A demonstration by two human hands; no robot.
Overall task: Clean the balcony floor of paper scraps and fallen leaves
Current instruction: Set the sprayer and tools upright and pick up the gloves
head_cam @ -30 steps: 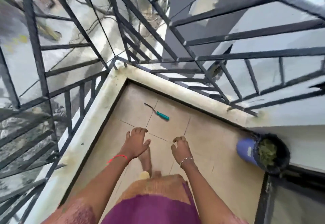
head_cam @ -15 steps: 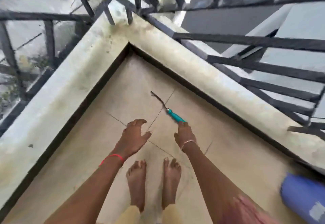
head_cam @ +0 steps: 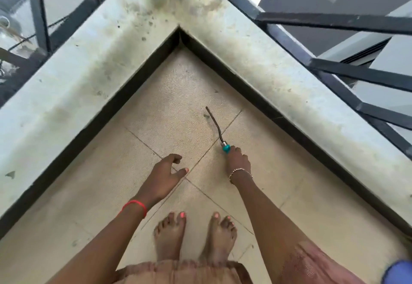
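Right hand point(head_cam: 238, 160) is down low, fingers curled over the handle of the teal-handled tool point(head_cam: 219, 132), and only the teal end pokes out beyond the knuckles. The bent dark metal shaft points away toward the corner, crossing a grout line; whether its tip touches the tile, I cannot tell. A beaded bracelet point(head_cam: 240, 171) sits on that wrist. Left hand point(head_cam: 165, 173) hovers just beside it, fingers loose and spread, holding nothing, with a red thread band point(head_cam: 134, 204) at the wrist. Under both hands lies the beige tiled balcony floor point(head_cam: 169, 110), bare feet point(head_cam: 170, 237) planted behind them. A stained concrete ledge point(head_cam: 89, 65) frames the corner, the black metal railing point(head_cam: 334, 21) stands on it, and a blue object point(head_cam: 399, 272) shows at the lower right edge.
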